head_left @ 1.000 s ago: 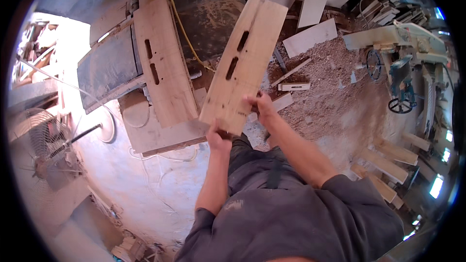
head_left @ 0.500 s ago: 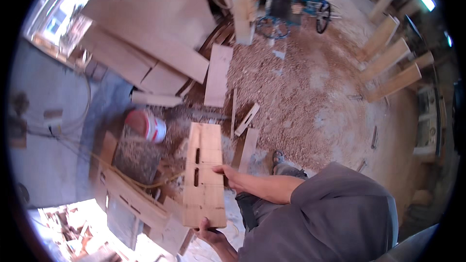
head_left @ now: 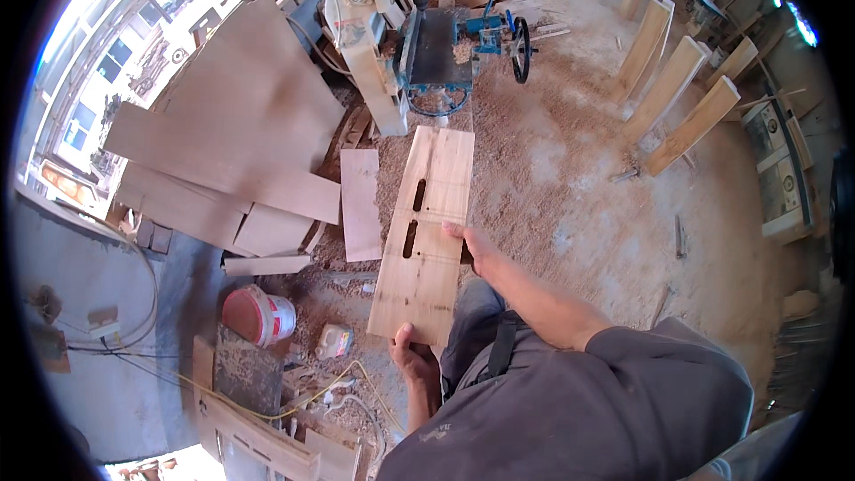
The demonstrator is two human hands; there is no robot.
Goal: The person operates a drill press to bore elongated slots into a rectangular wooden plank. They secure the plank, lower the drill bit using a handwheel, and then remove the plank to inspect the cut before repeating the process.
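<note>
A pale wooden board [head_left: 436, 276] is held up in front of me, tilted, its far end leaning to the right. It has two dark slots in a line along its length, with pencil-like marks and small dark spots. My left hand [head_left: 415, 360] grips the near end, thumb on the top face and fingers out of sight underneath. My right hand [head_left: 469, 243] holds the right edge about halfway along, thumb on top and the other fingers mostly hidden below the board.
Ahead stands a woodworking machine with a dark table [head_left: 441, 58] and a black handwheel [head_left: 522, 50]. Large panels [head_left: 249, 107] lean at the left. Upright timber posts [head_left: 668, 89] stand at right. A bucket [head_left: 258, 314] and yellow cable [head_left: 307, 403] lie at lower left; sawdust covers the floor.
The board, held in both hands, has moved right and farther ahead, and tilts more to the right. My view has shifted, bringing the blue machine closer and more fully into sight.
</note>
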